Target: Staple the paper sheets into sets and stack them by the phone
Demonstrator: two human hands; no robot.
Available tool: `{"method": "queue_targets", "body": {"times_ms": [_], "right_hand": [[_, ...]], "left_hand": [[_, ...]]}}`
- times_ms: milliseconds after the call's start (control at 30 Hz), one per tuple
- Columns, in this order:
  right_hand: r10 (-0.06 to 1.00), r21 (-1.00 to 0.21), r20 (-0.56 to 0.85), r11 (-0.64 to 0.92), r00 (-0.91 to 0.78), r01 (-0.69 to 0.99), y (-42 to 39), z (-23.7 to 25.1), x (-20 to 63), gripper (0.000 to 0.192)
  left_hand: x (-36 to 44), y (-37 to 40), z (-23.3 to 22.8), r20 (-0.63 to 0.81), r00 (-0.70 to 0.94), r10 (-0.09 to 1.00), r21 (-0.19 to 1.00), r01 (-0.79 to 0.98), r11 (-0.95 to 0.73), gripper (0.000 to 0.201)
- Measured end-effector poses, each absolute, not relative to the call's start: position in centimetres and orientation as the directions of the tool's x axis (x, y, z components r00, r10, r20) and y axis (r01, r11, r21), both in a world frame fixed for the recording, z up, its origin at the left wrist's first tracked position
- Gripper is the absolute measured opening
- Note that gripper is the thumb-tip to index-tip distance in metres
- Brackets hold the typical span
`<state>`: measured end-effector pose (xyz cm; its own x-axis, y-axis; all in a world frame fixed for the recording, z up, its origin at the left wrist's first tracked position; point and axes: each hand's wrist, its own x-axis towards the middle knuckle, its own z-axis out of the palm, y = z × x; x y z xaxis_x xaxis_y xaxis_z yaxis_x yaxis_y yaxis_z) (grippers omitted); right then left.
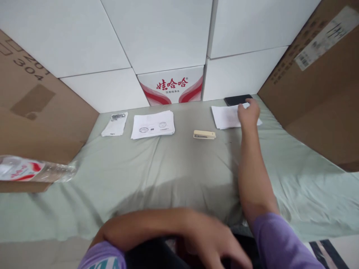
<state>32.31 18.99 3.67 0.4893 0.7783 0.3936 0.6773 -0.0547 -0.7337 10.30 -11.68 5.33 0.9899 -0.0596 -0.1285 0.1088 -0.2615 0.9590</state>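
My right hand [250, 114] is over the right end of a stack of white papers [226, 116]. Its thumb and forefinger are apart, and the other fingers are mostly hidden. Just behind that stack lies a dark phone [237, 100], close to the forefinger. Low in front of my body, my left hand [214, 239] hangs slightly blurred with its fingers apart, nothing visible in it, the tips partly cut off by the frame. A cream stapler [204, 135] rests between the right stack and a second stack of printed, stamped papers [153, 125].
A small white packet [115, 125] with dark metallic items on top lies at the left. White boxes [171, 33] form a wall behind the green cloth [179, 168]. Cardboard boxes stand left [42, 101] and right [316, 93]. A wrapped bottle pack [25, 170] juts in at left.
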Motion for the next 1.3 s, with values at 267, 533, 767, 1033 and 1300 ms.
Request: {"method": "queue_targets", "body": {"times_ms": [267, 533, 767, 1033, 1300], "right_hand": [[0.921, -0.802, 0.385, 0.298, 0.066, 0.517, 14.9, 5.5, 17.5, 0.015], [0.952, -0.869, 0.238, 0.296, -0.19, 0.397, 9.0, -0.8, 8.7, 0.015], [0.943, -0.873, 0.286, 0.33, -0.169, 0.36, 8.8, -2.0, 8.8, 0.014], [0.963, -0.927, 0.26, 0.269, -0.069, 0.263, 9.2, -2.0, 8.9, 0.014], [0.975, -0.95, 0.216, 0.222, -0.054, 0.221, 9.3, -1.7, 8.9, 0.013]], "left_hand": [[-7.2, 5.9, 6.8, 0.178, -0.281, 0.943, 0.452, 0.874, 0.175, 0.027], [-18.0, 7.9, 1.0, -0.054, -0.671, 0.74, 0.411, 0.66, 0.629, 0.061], [-18.0, 8.1, 0.7, 0.025, -0.644, 0.765, 0.438, 0.695, 0.571, 0.035], [-18.1, 7.4, 1.7, 0.162, -0.658, 0.735, 0.406, 0.723, 0.558, 0.029], [-18.0, 7.0, 2.1, 0.491, -0.543, 0.681, 0.508, 0.814, 0.282, 0.035]]}}
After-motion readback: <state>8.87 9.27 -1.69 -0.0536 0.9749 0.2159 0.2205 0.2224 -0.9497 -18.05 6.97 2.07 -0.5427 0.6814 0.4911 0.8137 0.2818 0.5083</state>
